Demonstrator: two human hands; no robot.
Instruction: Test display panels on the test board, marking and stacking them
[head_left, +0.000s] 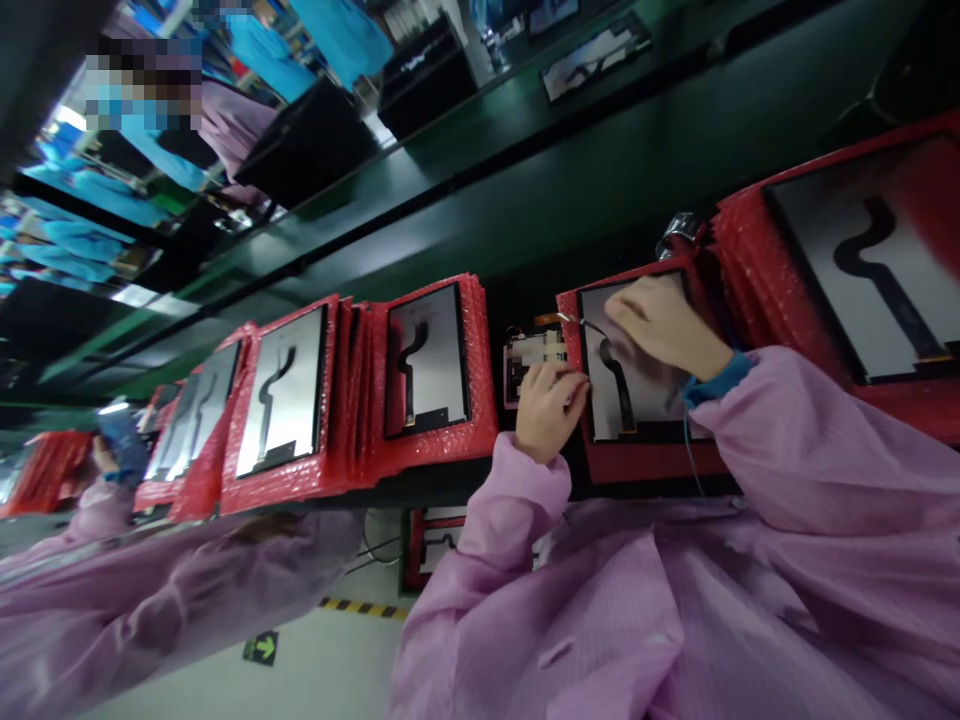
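An LCD panel (660, 405) with a curved black ribbon cable (618, 385) lies in front of me on red bubble wrap (652, 462). Over its upper part is my right hand (664, 325), fingers pinched together, what they hold hidden. A thin silvery strip with an orange end (551, 319) extends left from near those fingertips. My left hand (546, 410) is curled at the panel's left edge, beside a small device with an exposed circuit board (536, 348); I cannot make out anything between its fingers. A blue wrist strap (718, 380) with a cord circles my right wrist.
Stacks of panels on red bubble wrap stand to the left (427, 365) and right (892, 270). A dark green conveyor ledge (480, 225) runs behind them. A co-worker's pink sleeve (187, 590) is at lower left. A metallic roll (679, 232) sits behind the panel.
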